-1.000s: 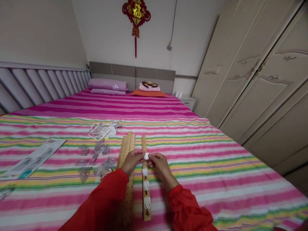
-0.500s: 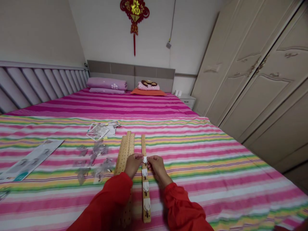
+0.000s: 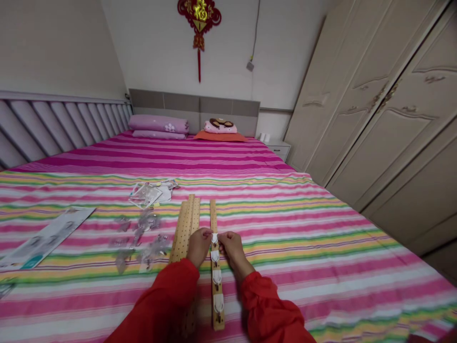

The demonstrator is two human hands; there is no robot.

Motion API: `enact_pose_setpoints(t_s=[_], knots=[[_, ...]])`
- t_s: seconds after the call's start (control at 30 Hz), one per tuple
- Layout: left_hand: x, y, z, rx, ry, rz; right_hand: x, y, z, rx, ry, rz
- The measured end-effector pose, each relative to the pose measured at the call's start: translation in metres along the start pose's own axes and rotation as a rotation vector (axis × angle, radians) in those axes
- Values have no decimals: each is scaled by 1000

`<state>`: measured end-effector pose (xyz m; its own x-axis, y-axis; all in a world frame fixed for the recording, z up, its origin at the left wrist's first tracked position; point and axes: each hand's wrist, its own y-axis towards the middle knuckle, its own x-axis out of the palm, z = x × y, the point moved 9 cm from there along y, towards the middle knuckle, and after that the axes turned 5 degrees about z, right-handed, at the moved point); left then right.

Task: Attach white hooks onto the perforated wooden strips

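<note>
A narrow wooden strip [image 3: 213, 214] lies lengthwise on the striped bedspread, with a row of several white adhesive-style hooks along its near part. The farthest white hook [image 3: 214, 237] sits on the strip between my two hands. My left hand [image 3: 199, 247] pinches that hook from the left, thumb and forefinger closed at its edge. From the right, my right hand [image 3: 232, 248] closes its fingertips on the same hook. The nearest white hook [image 3: 218, 304] sits near the strip's front end. Beside my left hand lie perforated wooden strips [image 3: 185, 224], partly hidden by my sleeve.
Small clear plastic packets [image 3: 146, 221] with metal hooks are scattered to the left. Behind them is a pile of torn packaging [image 3: 153, 193]. A long packaging card [image 3: 50, 238] lies at far left. Pillows [image 3: 159, 126] rest by the headboard; wardrobes [image 3: 357, 114] stand right.
Hardly anything differs. Both hands stay at the farthest hook, with only a slight shift of the fingers and the left forearm.
</note>
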<state>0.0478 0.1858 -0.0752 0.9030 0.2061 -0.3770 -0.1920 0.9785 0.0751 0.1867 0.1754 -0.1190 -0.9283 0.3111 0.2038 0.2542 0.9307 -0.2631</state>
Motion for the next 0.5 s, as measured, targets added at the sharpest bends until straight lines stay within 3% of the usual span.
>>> enact_pose_setpoints(t_s=[0.5], knots=[[6, 2, -10, 58, 108, 7, -4, 4, 6, -8, -8, 26]])
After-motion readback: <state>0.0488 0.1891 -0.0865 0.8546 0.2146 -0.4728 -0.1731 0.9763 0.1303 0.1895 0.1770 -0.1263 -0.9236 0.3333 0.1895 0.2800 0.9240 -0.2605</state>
